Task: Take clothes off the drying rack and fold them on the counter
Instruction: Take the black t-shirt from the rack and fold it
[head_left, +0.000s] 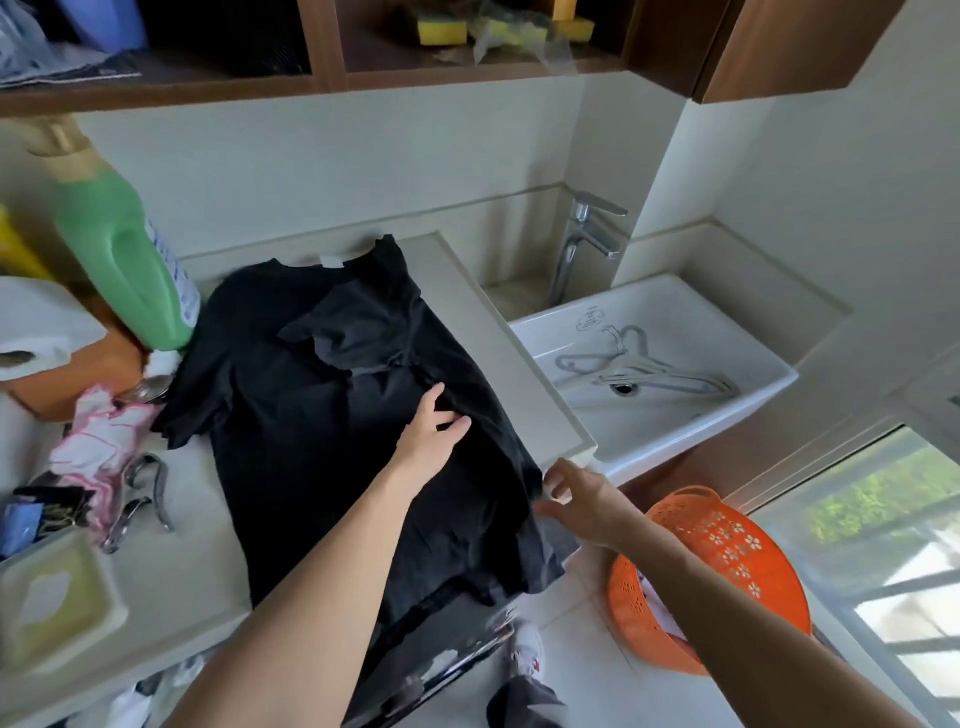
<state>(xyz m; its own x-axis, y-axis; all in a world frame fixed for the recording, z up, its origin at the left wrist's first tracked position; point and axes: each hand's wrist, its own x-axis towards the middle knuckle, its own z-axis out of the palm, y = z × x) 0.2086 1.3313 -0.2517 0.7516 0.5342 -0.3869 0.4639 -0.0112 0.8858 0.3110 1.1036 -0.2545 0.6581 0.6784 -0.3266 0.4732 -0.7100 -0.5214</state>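
A black T-shirt (322, 415) lies spread on the pale counter (197, 561), collar toward the wall, with its right sleeve folded inward over the chest. My left hand (434, 434) lies flat on the shirt's middle, fingers straight. My right hand (576, 499) is at the shirt's right edge near the counter corner, fingers loosely bent at the fabric's side; whether it pinches the cloth is unclear. The shirt's hem hangs over the counter's front edge. No drying rack is in view.
A green detergent bottle (119, 260), a paper roll (36, 332), a pink-white cloth (98, 447), clips (150, 493) and a tissue box (57, 597) crowd the left. A white sink (675, 374) with hangers (644, 374) and tap (587, 239) sits right; an orange basket (727, 561) stands below.
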